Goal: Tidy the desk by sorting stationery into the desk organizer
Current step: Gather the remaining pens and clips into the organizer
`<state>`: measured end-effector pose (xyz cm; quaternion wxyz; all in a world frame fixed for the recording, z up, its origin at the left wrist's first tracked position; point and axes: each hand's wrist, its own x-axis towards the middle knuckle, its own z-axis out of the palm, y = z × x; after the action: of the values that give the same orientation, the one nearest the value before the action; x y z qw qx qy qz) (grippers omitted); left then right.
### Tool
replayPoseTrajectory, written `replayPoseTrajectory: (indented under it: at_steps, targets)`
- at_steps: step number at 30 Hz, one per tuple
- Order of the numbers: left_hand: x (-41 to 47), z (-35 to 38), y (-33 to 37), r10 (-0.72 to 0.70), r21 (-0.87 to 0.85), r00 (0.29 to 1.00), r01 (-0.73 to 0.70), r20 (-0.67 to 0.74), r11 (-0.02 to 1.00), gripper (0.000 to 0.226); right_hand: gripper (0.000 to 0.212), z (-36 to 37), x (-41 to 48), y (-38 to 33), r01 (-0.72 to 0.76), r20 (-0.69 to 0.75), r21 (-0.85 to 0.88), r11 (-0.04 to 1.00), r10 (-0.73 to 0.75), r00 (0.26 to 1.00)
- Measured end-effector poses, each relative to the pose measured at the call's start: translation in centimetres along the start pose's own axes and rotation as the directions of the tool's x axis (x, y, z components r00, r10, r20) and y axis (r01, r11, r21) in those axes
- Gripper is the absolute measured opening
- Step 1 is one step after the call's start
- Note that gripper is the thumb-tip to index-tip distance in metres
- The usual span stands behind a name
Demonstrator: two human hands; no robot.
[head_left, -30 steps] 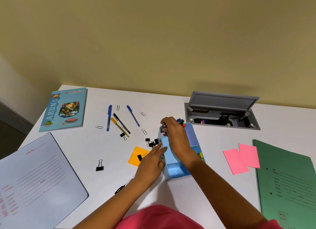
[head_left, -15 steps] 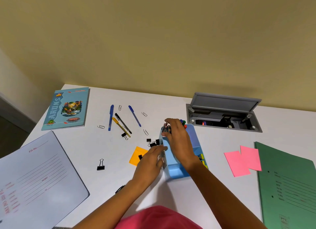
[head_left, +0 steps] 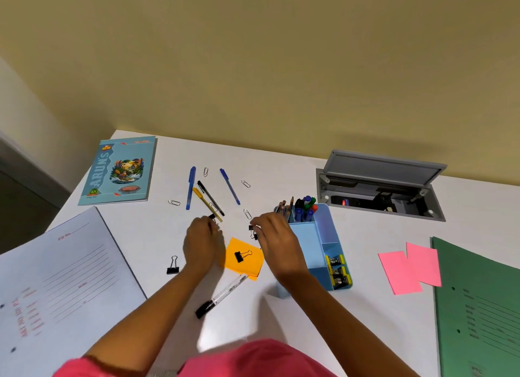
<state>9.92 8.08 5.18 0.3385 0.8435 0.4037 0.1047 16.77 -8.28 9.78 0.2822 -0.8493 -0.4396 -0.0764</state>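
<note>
Blue desk organizer [head_left: 315, 236], both hands at black binder clips [head_left: 253, 230]

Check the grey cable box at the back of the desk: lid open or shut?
Open. The grey cable box has its lid hinged up toward the wall, and the dark recess with cables and a red light shows below it.

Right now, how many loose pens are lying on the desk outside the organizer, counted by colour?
Blue pens: 2
Black pen: 1
Yellow pen: 1
Clear pen with black cap: 1
Total: 5
</note>
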Motion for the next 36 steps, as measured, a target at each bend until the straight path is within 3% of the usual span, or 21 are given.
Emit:
replayPoseTrajectory:
  at_steps: [5,9,16,20,23,28,33,36]
  targets:
    - [4.4,-1.3,-1.4,-0.218,0.143,0.974,0.225,-0.065,0.964,0.028,0.023,1.1,-0.5,0.1,0.086,0.077,-0.011,0.996,-0.085,0.993]
    - [7.6,-1.5,-0.9,-0.337,0.175,0.94,0.341,-0.054,0.923,0.034,0.015,1.0,-0.8,0.4,0.185,0.003,-0.138,0.973,-0.186,0.982]
    - [9.9,-0.6,-1.0,-0.338,0.244,0.941,0.326,0.007,0.913,0.029,0.019,0.2,-1.3,0.9,0.092,0.155,-0.163,0.982,-0.067,0.986]
    - [10.5,-0.9,-1.6,-0.387,0.231,0.922,0.371,0.026,0.899,0.028,0.026,-0.5,-1.2,0.8,0.036,0.17,-0.141,0.989,-0.011,0.985]
    - [9.9,-1.1,-1.4,-0.411,0.154,0.91,0.4,0.048,0.903,0.028,0.026,-0.6,-1.1,0.6,0.015,0.125,-0.122,0.992,0.0,0.992]
    - [6.7,-1.8,-0.1,-0.239,-0.063,0.971,0.24,0.026,0.969,0.023,0.017,-1.0,-0.3,-0.4,0.055,-0.074,-0.087,0.995,-0.062,0.995]
    - [1.0,-3.7,3.0,-0.08,-0.344,0.997,0.079,0.012,0.936,0.01,0.007,-1.4,1.1,-1.4,-0.085,-0.232,0.236,0.968,0.141,0.962]
    - [-2.0,-4.8,4.3,-0.086,-0.443,0.996,0.077,-0.001,0.893,0.01,0.026,-1.7,1.7,-1.5,-0.345,-0.065,0.559,0.754,0.455,0.888]
